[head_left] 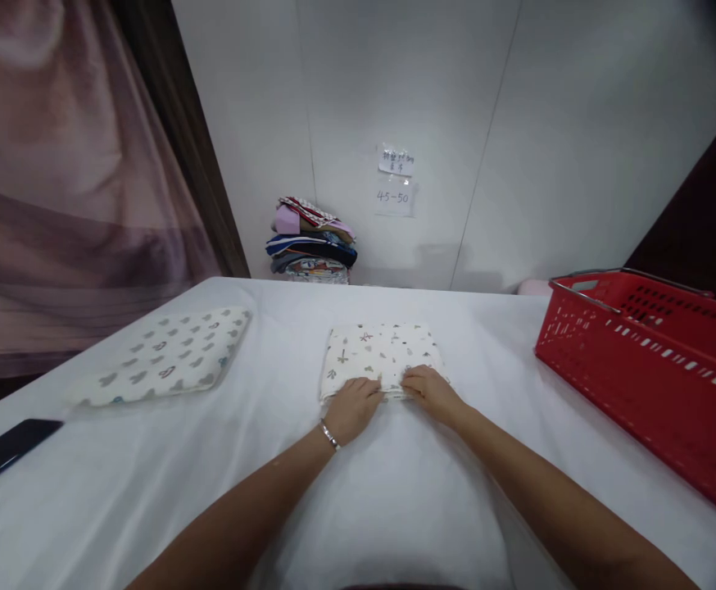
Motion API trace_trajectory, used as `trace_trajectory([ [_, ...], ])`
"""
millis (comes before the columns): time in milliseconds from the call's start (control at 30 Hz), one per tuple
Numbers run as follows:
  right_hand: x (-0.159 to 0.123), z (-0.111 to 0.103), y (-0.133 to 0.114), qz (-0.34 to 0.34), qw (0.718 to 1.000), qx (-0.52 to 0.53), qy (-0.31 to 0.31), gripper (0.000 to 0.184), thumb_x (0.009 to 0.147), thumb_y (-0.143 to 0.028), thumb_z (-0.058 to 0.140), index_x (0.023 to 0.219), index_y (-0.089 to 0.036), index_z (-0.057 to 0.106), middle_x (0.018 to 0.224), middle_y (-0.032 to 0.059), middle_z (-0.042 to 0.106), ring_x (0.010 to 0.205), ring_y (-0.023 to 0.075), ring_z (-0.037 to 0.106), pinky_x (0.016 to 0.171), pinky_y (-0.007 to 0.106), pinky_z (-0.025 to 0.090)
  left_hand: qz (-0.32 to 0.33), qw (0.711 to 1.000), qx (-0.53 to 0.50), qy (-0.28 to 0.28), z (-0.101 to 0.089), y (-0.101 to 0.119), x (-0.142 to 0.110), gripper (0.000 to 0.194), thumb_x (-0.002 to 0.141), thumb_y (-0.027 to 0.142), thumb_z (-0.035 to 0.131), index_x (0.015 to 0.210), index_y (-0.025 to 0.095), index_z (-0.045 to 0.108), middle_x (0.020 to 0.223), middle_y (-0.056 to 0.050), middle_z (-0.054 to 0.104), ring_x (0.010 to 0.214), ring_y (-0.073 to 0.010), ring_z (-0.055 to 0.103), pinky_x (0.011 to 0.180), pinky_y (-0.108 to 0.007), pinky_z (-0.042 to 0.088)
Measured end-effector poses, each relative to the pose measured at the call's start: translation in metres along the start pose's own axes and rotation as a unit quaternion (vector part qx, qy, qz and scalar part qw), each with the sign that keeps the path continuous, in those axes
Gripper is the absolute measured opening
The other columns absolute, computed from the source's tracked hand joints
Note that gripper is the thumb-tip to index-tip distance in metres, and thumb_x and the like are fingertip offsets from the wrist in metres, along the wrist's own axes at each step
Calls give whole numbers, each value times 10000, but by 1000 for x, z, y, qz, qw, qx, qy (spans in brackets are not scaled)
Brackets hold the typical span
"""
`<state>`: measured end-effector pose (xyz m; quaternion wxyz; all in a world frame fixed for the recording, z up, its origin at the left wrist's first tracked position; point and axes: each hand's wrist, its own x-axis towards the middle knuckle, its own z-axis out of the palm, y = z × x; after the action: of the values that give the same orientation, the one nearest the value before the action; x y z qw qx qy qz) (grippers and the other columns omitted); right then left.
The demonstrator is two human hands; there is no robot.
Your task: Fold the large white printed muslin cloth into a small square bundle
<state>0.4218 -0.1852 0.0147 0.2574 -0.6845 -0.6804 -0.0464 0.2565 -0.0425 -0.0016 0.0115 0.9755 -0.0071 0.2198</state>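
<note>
A folded white cloth (382, 352) with small plant-like prints lies flat on the white-covered table in front of me. My left hand (354, 407), with a silver bracelet at the wrist, has its fingers curled over the cloth's near edge, left of the middle. Close beside it, my right hand (432, 394) pinches the same edge nearer the right corner. Both thumbs are partly hidden. Off to the left rests a second folded white cloth (177, 352) with grey rounded prints, untouched by either hand.
A red plastic basket (646, 377) with metal handles stands at the right. At the left edge lies a flat black object (11, 451). Beyond the table, a stack of folded fabrics (312, 242) sits against the wall, near paper notes (396, 198). A pinkish curtain (75, 180) hangs left.
</note>
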Motion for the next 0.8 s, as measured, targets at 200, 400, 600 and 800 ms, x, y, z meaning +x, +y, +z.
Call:
trace_trajectory([
  [200,0,4,1,23,999,38,1,173,866,-208,475,850,-204,648,845,49,617,851,177,529,773,312,407,-105,988,-114,27,-2,-2,5,225,890,253,399,1023,204,574,934,-37,624,879,-163,536,805,-318,411],
  [400,4,3,1,54,997,46,6,194,855,-156,472,750,-188,631,798,39,604,830,167,521,755,297,406,-136,983,-118,-22,-4,-1,22,215,862,315,462,802,209,640,799,-23,585,783,-158,502,726,-299,391],
  [600,-1,-3,6,-21,1000,18,-6,169,869,-235,471,859,-191,634,882,64,621,855,179,523,775,322,420,-151,981,-111,-43,-7,0,26,233,863,306,454,783,226,657,773,-18,570,772,-160,493,700,-295,380],
  [800,-14,-13,16,-22,1000,-16,-9,206,877,-240,458,963,-208,642,944,76,624,892,185,531,778,326,428,-152,982,-107,-39,-5,-1,26,260,871,298,439,729,208,637,763,-18,565,757,-153,485,698,-289,375],
])
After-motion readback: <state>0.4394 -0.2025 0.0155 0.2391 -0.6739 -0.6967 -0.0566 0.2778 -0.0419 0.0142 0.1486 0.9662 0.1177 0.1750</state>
